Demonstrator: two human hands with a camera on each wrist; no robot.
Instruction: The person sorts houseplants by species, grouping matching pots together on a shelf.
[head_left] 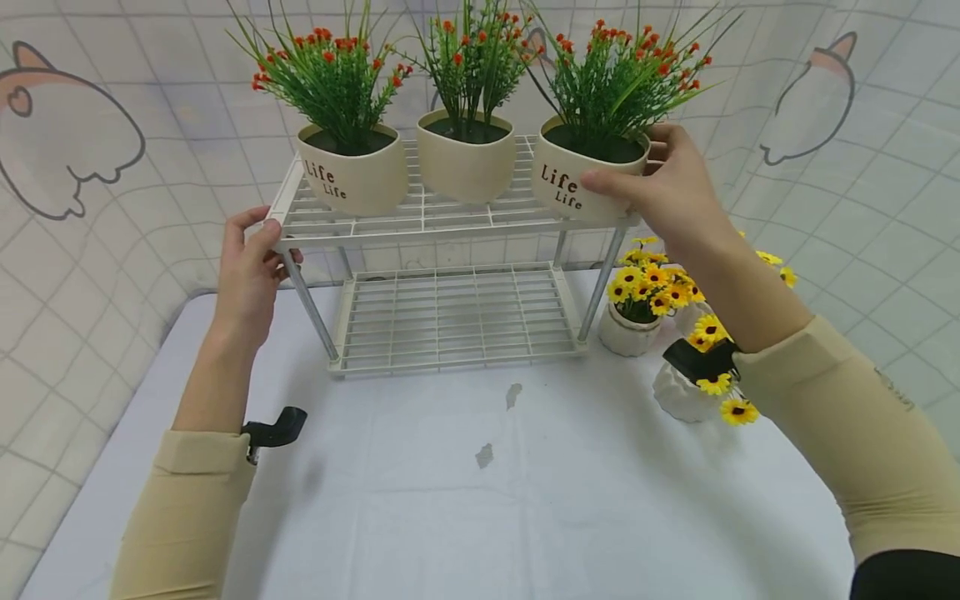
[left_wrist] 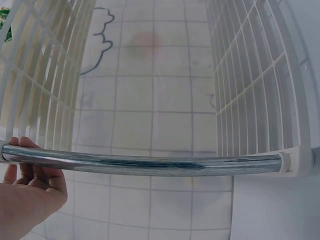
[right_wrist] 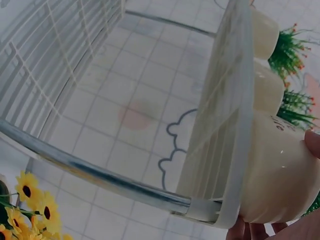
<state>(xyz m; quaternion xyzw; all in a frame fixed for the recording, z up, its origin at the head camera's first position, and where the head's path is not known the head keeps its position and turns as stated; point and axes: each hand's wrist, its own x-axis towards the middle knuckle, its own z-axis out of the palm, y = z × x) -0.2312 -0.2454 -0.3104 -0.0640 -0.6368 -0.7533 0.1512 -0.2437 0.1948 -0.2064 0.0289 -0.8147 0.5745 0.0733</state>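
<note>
A white two-tier wire rack (head_left: pixel 457 357) carries three cream flowerpots on its upper shelf: a left pot (head_left: pixel 360 183), a middle pot (head_left: pixel 467 167) and a right pot (head_left: pixel 551 179). Red-flowered green plants grow from each. My right hand (head_left: pixel 678 187) grips the right pot, thumb on its front by the "Life" lettering and fingers behind its right side. In the right wrist view this pot (right_wrist: pixel 280 170) stands at the shelf's end. With my left hand (head_left: pixel 251 258) I hold the upper shelf's front left corner, fingers around the top of the metal leg (left_wrist: pixel 150 165).
Small white pots with yellow flowers (head_left: pixel 648 283) stand right of the rack; one ribbed pot (head_left: pixel 682 396) is partly behind the right forearm. A white cloth (head_left: pixel 420 500) with two grey patches covers the table. Behind hangs a tile-patterned curtain (head_left: pixel 172 108).
</note>
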